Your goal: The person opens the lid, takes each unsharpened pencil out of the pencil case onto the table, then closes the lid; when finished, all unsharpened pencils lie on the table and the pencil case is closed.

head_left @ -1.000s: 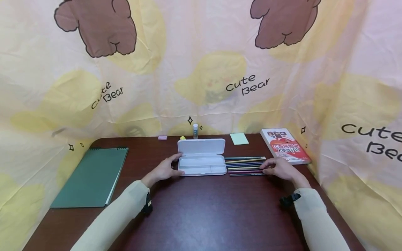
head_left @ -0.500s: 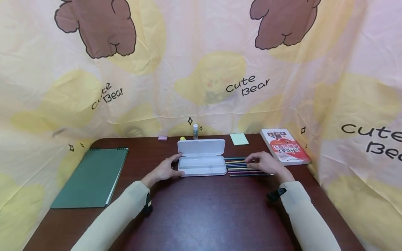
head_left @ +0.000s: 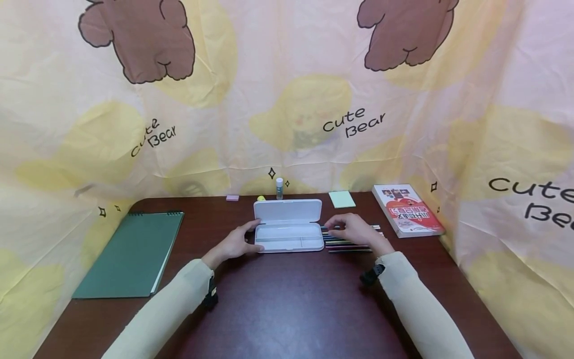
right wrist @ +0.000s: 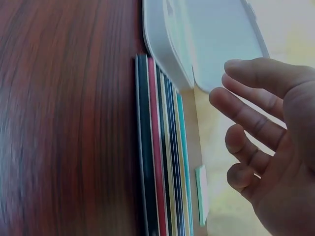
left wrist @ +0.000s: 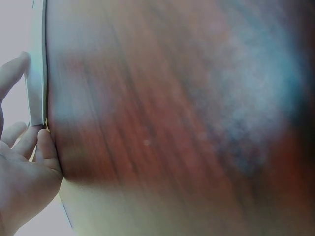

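**Pencil case open at mid-tabletop, one hand at each end**

Pencil case [head_left: 289, 237], white, lies open on the dark wood tabletop [head_left: 287, 299], its lid [head_left: 287, 210] folded back on the far side. Left hand [head_left: 234, 244] rests against the case's left end, thumb and fingers touching the tray edge; the grip is loose, fingers nearly straight, not clamped round anything. Right hand [head_left: 354, 230] hovers over the row of coloured pencils [head_left: 347, 243] lying side by side just right of the case. Its grip is wide, fingers spread and relaxed in the right wrist view, holding nothing. Whether the fingertips touch the pencils cannot be told.

Farther left lies a green spiral notebook [head_left: 130, 253]. Farther right lies a red-covered book [head_left: 406, 209]. Along the far edge stand a pink eraser [head_left: 231, 197], a small glue bottle [head_left: 279, 188] and a green sticky-note pad [head_left: 342, 198].
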A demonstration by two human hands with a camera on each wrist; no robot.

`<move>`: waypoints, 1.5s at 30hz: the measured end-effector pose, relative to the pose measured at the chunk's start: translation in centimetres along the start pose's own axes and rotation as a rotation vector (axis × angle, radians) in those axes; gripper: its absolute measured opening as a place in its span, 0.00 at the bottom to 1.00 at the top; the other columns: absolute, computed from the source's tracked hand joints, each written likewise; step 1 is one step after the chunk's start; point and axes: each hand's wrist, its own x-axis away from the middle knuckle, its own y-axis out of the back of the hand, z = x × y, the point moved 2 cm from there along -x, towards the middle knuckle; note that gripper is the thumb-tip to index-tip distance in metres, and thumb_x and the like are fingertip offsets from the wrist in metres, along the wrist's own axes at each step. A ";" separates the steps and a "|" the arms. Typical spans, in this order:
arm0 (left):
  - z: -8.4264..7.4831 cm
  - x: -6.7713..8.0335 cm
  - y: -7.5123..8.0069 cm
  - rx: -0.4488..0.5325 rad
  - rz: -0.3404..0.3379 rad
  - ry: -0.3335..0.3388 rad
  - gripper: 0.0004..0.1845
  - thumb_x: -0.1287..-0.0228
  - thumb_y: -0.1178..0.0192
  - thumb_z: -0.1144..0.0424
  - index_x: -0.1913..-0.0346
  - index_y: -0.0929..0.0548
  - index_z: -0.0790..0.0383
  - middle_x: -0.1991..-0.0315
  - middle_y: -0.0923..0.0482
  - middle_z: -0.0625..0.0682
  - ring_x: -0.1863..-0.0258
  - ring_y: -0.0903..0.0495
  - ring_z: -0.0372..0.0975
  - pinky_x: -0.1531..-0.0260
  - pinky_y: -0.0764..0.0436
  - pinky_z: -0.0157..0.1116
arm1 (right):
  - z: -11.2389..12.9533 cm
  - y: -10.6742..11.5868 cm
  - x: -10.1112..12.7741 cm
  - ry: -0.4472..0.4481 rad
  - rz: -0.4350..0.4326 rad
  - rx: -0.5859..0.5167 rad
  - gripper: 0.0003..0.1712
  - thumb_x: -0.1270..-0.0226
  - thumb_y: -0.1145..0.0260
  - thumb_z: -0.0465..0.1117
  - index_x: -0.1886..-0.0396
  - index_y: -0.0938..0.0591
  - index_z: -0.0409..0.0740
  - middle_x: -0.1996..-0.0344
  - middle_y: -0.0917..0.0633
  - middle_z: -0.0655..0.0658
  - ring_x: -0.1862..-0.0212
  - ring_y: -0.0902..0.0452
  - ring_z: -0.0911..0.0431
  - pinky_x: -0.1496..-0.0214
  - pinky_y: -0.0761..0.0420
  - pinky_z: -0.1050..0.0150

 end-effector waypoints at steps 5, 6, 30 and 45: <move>0.1 -0.1 0.0 -0.009 0.000 0.002 0.50 0.46 0.25 0.48 0.22 0.40 0.46 0.27 0.33 0.57 0.28 0.36 0.50 0.27 0.41 0.56 | 1.2 -1.2 -1.1 0.060 0.001 0.019 0.12 0.36 0.29 0.43 0.53 0.12 0.50 0.58 0.11 0.53 0.63 0.24 0.57 0.59 0.24 0.63; 0.1 -0.1 0.0 -0.010 0.000 0.000 0.50 0.46 0.25 0.49 0.22 0.40 0.46 0.27 0.33 0.57 0.28 0.36 0.50 0.27 0.41 0.56 | 1.4 -1.5 -1.3 0.069 0.008 0.019 0.12 0.35 0.29 0.43 0.53 0.12 0.50 0.58 0.11 0.52 0.64 0.25 0.57 0.60 0.25 0.63; -0.1 0.0 0.0 0.000 0.000 -0.010 0.50 0.46 0.25 0.47 0.22 0.40 0.47 0.27 0.34 0.58 0.27 0.36 0.50 0.27 0.41 0.57 | 2.8 -4.0 -3.7 0.033 0.170 0.128 0.06 0.35 0.29 0.43 0.60 0.10 0.56 0.60 0.11 0.55 0.59 0.22 0.60 0.50 0.20 0.58; 0.1 -0.2 -0.1 -0.005 0.001 -0.004 0.50 0.46 0.25 0.48 0.23 0.40 0.46 0.27 0.33 0.57 0.28 0.35 0.49 0.26 0.42 0.56 | 2.8 -4.2 -4.0 0.019 0.167 0.125 0.05 0.32 0.32 0.42 0.62 0.11 0.56 0.62 0.12 0.56 0.61 0.24 0.59 0.54 0.22 0.61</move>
